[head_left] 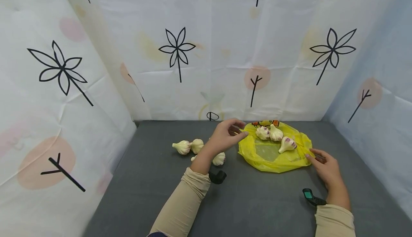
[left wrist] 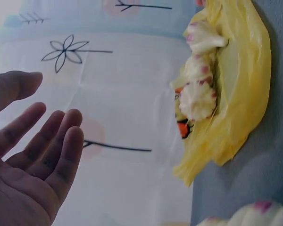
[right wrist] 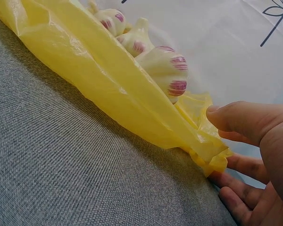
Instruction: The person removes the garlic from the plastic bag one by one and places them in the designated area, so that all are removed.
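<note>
A yellow plastic bag (head_left: 262,163) lies spread on the grey table, its rim rolled into a ring. Three garlic bulbs (head_left: 287,144) with purple streaks rest inside it. At the bag's right edge is my right hand (head_left: 329,169); its fingers touch the crumpled plastic, and the right wrist view shows the thumb (right wrist: 240,120) apart from them. My left hand (head_left: 225,136) hovers by the bag's left edge, fingers relaxed and holding nothing. More garlic bulbs (head_left: 182,147) lie left of the bag, some partly hidden behind the left forearm.
Patterned white cloth (head_left: 212,61) hangs behind the table and along both sides. The table's grey surface (head_left: 257,201) stretches in front of the bag. Each wrist wears a black strap device (head_left: 310,196).
</note>
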The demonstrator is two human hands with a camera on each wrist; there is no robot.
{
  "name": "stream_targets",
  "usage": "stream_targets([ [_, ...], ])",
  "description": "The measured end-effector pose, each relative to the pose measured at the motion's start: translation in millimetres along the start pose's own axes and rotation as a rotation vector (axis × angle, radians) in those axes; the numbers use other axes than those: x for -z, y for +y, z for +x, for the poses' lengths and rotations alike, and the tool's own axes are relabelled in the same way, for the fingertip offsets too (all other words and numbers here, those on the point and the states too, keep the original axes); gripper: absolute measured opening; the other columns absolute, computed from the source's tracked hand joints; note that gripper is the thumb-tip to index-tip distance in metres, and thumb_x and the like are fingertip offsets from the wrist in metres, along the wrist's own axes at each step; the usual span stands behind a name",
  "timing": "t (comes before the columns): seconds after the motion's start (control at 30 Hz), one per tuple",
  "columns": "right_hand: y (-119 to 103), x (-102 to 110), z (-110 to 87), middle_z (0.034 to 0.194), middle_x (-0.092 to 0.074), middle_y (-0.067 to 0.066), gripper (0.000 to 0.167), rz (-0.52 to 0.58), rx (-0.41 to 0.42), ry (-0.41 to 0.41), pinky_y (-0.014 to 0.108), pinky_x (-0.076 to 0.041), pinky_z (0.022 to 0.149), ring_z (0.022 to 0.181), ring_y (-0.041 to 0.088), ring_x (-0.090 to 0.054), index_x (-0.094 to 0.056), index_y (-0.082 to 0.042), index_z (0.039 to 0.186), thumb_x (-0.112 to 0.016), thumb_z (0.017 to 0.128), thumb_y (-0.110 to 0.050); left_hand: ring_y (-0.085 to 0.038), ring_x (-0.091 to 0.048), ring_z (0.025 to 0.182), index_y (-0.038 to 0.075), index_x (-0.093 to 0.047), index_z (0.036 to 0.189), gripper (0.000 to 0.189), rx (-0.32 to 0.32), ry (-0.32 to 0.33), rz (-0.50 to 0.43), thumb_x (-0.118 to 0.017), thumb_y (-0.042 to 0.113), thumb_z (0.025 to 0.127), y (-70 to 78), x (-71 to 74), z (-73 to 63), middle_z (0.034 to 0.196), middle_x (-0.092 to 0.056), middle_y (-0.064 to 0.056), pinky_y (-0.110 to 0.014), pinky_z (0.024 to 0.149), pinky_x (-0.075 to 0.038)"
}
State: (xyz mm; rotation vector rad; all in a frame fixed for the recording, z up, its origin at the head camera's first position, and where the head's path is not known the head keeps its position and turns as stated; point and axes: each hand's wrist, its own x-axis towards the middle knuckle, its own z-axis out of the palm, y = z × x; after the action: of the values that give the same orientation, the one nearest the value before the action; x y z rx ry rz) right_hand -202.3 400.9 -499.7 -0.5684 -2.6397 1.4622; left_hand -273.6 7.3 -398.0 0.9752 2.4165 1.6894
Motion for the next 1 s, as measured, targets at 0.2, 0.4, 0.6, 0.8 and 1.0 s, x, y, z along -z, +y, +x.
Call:
stream_targets([
  [0.2,2.3,0.4,-1.6,0.173,-0.022,0.030,0.073,-0.001,0.004,-0.003,0.069,-0.036,0.119,0.153,0.055,-0.032,-0.038,0.002,0.162,-0.054,0.110,-0.047,-0.012,-0.071,0.107,0.019,-0.069,0.131,0.030,0.003,-0.003,-0.028,-0.073,0.028,0.103,-5.2,-22.5,24.4,0.127,-0.069,-0.002,-0.026,0.086,-0.061],
  [0.4,2.7,0.2,-0.6,0.173,-0.021,0.029,0.073,0.015,0.013,0.003,0.070,-0.036,0.119,0.153,0.055,-0.033,-0.039,0.001,0.162,-0.056,0.109,-0.047,-0.011,-0.070,0.106,0.016,-0.068,0.134,0.031,0.026,0.011,-0.011,-0.072,0.024,0.104,-14.3,-40.0,51.4,0.126,-0.069,-0.004,-0.024,0.091,-0.059],
  [0.6,3.1,-2.8,1.4,0.174,-0.020,0.028,0.072,0.024,0.023,-0.009,0.069,-0.038,0.118,0.153,0.055,-0.033,-0.039,0.001,0.161,-0.056,0.109,-0.046,-0.021,-0.069,0.111,0.012,-0.066,0.136,0.034,0.014,0.046,0.047,-0.071,0.020,0.104,-30.0,-57.3,69.5,0.129,-0.066,-0.011,-0.022,0.088,-0.058],
  [0.8,4.7,-4.2,2.9,0.173,-0.020,0.029,0.073,0.022,0.025,-0.012,0.069,-0.038,0.117,0.153,0.055,-0.033,-0.039,0.001,0.161,-0.056,0.109,-0.047,-0.035,-0.068,0.120,0.009,-0.066,0.137,0.036,0.026,0.050,0.117,-0.071,0.022,0.104,-45.1,-72.5,83.4,0.132,-0.064,-0.013,-0.023,0.090,-0.057],
  [1.0,3.9,-1.2,1.3,0.173,-0.022,0.028,0.073,0.006,0.012,0.000,0.065,-0.041,0.115,0.152,0.053,-0.035,-0.040,0.000,0.161,-0.056,0.109,-0.048,-0.037,-0.067,0.122,0.006,-0.065,0.138,0.040,0.068,0.032,0.149,-0.071,0.024,0.104,-56.2,-86.3,92.5,0.139,-0.064,-0.017,-0.027,0.095,-0.057],
])
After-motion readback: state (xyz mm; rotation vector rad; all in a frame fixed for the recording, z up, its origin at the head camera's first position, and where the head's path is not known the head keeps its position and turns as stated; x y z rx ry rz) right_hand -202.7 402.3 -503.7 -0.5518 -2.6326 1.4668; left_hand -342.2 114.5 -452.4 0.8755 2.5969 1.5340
